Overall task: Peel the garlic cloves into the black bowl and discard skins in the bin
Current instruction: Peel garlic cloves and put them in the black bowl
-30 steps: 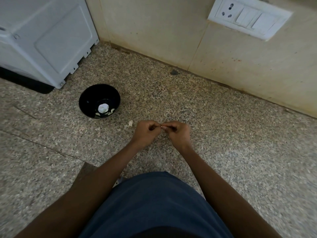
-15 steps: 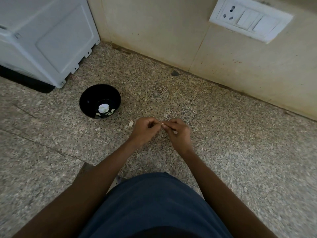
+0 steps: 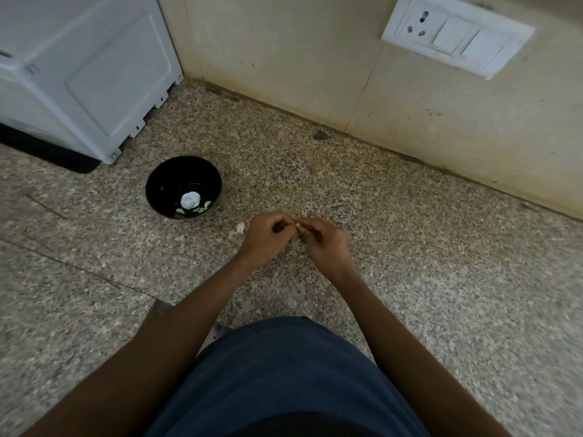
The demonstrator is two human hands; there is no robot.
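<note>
head view: both hands point(image 3: 296, 239) pinch what seems a garlic clove point(image 3: 297, 224).

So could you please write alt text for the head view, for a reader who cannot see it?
Two hands, left hand and right hand, meet over a speckled stone counter, pinching a small garlic clove between their fingertips. To their left stands a black bowl holding pale garlic pieces.

Glossy round black bowl point(image 3: 184, 184) holds pale white cloves point(image 3: 190, 200); speckled grey-brown granite counter point(image 3: 410, 263); cream tiled wall point(image 3: 299, 52).
</note>
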